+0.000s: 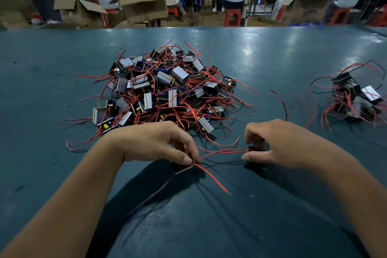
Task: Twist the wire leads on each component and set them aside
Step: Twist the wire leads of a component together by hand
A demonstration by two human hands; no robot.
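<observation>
A big pile of small transformer components (165, 90) with red and black wire leads lies in the middle of the green table (272, 52). A smaller heap of components (354, 98) sits at the right. My right hand (278, 144) grips one dark component (254, 148), mostly hidden under my fingers, just above the table. Its red leads (222, 151) stretch leftward to my left hand (159, 144), which pinches them between thumb and finger. One red lead end (213, 178) trails past the pinch toward me.
Loose red and black wires (282, 102) lie between the two heaps. Beyond the table's far edge are cardboard boxes (144, 6), red stools (232, 16) and several seated people at other benches. Bare tabletop stretches in front of my forearms.
</observation>
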